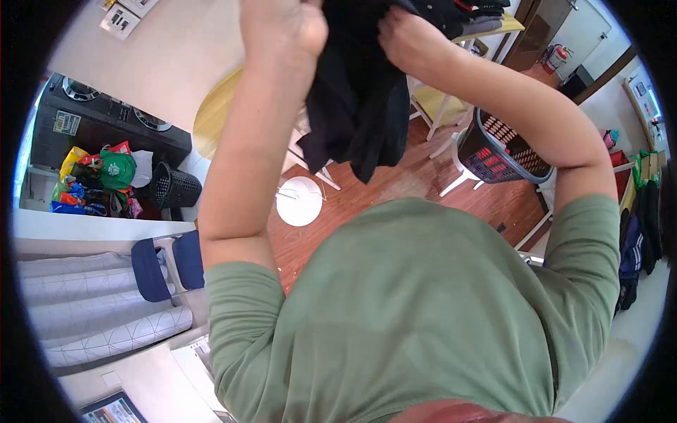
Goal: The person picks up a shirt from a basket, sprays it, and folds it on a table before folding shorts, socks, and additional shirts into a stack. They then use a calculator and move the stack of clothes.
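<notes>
A black garment (360, 106) hangs from both hands at the top of the head view, its lower edge dangling in loose folds. Its exact kind does not show. My left hand (285, 28) is closed at the garment's left side, with its fingertips partly cut off by the frame edge. On the other side, my right hand (412, 42) grips the cloth with bent fingers. Both arms are raised and stretched forward. Just beyond my right hand, a pile of folded dark clothes (483, 21) lies on a wooden-topped table (509, 25).
A dark plastic laundry basket (504, 151) sits on a white stool (458, 180) at right. Lower down are a round wooden seat (215, 113) and a white round base (299, 201). Washing machines (113, 106), filled bags (106, 176) and another basket (175, 185) stand left. Clothes hang at right.
</notes>
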### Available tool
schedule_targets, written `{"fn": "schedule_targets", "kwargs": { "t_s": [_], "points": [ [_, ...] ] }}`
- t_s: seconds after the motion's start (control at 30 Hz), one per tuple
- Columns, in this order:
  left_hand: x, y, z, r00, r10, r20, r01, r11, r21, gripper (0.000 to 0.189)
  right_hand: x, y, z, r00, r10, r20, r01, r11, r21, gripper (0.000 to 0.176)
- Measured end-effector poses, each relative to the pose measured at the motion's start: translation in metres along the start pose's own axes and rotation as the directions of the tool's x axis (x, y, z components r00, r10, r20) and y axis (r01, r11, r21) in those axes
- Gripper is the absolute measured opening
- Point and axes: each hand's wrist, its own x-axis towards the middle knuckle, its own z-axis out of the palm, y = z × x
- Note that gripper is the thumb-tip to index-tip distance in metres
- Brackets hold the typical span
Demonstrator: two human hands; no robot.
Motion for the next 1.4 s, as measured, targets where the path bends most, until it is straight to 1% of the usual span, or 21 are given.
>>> {"fn": "schedule_targets", "kwargs": {
  "t_s": [0.03,0.1,0.13,0.17,0.27,0.43,0.5,0.53,0.63,0.7,0.73,0.77,0.83,0.9,0.97,1.03,1.1,1.2,1.3,1.37,1.4],
  "points": [
    [-0.001,0.008,-0.003,0.982,0.176,0.073,-0.183,0.976,0.118,0.021,-0.006,0.007,-0.001,1.0,0.019,0.003,-0.019,1.0,-0.006,0.017],
    [0.027,0.016,-0.042,0.627,0.613,0.482,-0.718,0.213,0.663,0.017,-0.021,0.014,0.005,0.998,-0.046,0.044,0.041,0.994,0.1,0.016],
    [0.04,0.02,-0.074,0.386,0.549,0.742,-0.701,-0.348,0.622,0.015,-0.028,0.018,0.008,0.995,-0.079,0.062,0.069,0.986,0.154,0.016],
    [0.048,0.027,-0.115,0.314,0.319,0.894,-0.839,-0.347,0.418,0.053,-0.037,0.035,-0.008,0.997,-0.081,0.017,0.074,0.964,0.255,0.017],
    [0.024,0.056,-0.171,0.674,-0.419,0.608,-0.702,-0.619,0.351,0.055,-0.063,0.101,-0.063,0.992,-0.081,0.098,0.066,0.987,0.148,0.028],
    [0.047,0.104,-0.204,0.477,-0.728,0.492,-0.878,-0.375,0.297,0.028,-0.075,0.129,-0.038,0.944,0.013,0.331,-0.096,0.967,0.236,0.031],
    [0.067,0.129,-0.169,0.71,-0.665,0.232,-0.628,-0.448,0.636,0.031,-0.063,0.14,-0.056,0.917,-0.04,0.398,-0.069,0.964,0.258,0.027],
    [0.085,0.143,-0.196,0.664,-0.449,0.598,-0.729,-0.21,0.651,0.039,-0.056,0.143,-0.06,0.839,0.004,0.545,-0.147,0.964,0.22,0.023],
    [0.108,0.177,-0.168,0.749,-0.392,0.534,-0.585,-0.01,0.811,0.046,-0.069,0.167,-0.072,0.91,0.178,0.375,-0.41,0.523,0.747,0.025],
    [0.139,0.185,-0.179,0.537,-0.286,0.794,-0.832,-0.021,0.555,0.046,-0.074,0.17,-0.073,0.961,0.274,0.036,-0.069,0.11,0.992,0.024],
    [0.165,0.195,-0.197,0.723,-0.238,0.648,-0.665,0.011,0.747,0.045,-0.073,0.167,-0.07,0.94,0.322,-0.11,0.198,-0.256,0.946,0.022],
    [0.179,0.206,-0.213,0.866,-0.197,0.46,-0.458,0.058,0.887,0.044,-0.071,0.15,-0.067,0.937,0.345,-0.064,0.167,-0.279,0.946,0.021],
    [0.134,0.182,-0.165,0.786,0.044,0.616,-0.579,0.4,0.71,0.026,-0.067,0.116,-0.061,0.921,0.388,0.03,0.109,-0.33,0.938,0.021],
    [0.159,0.213,-0.199,0.887,0.01,0.462,-0.317,0.741,0.592,0.045,-0.069,0.099,-0.05,0.995,-0.069,0.075,-0.042,0.389,0.92,0.04],
    [0.167,0.236,-0.212,0.723,-0.257,0.642,-0.181,0.826,0.535,0.046,-0.072,0.104,-0.064,0.959,-0.168,0.23,-0.027,0.75,0.66,0.041],
    [0.148,0.231,-0.208,0.485,-0.396,0.78,-0.244,0.795,0.555,0.045,-0.088,0.132,-0.033,0.956,-0.284,0.079,0.226,0.879,0.421,0.043],
    [0.101,0.224,-0.198,0.732,-0.413,0.542,-0.619,-0.07,0.782,0.041,-0.092,0.138,-0.038,0.952,-0.271,0.14,0.237,0.947,0.218,0.03],
    [0.075,0.219,-0.176,0.578,-0.621,0.53,-0.803,-0.548,0.234,0.042,-0.079,0.137,-0.056,0.799,-0.071,0.597,0.019,0.995,0.094,0.02],
    [0.097,0.23,-0.187,0.647,-0.489,0.586,-0.722,-0.64,0.263,0.044,-0.068,0.149,-0.1,0.756,0.387,0.528,-0.595,0.742,0.309,0.023],
    [0.115,0.244,-0.193,0.708,-0.226,0.669,-0.658,-0.557,0.507,0.038,-0.085,0.144,-0.108,0.852,0.519,0.072,-0.514,0.802,0.305,0.025],
    [0.119,0.249,-0.191,0.707,-0.102,0.7,-0.655,-0.469,0.593,0.036,-0.082,0.161,-0.111,0.837,0.528,0.141,-0.536,0.742,0.402,0.025]
  ]
}}
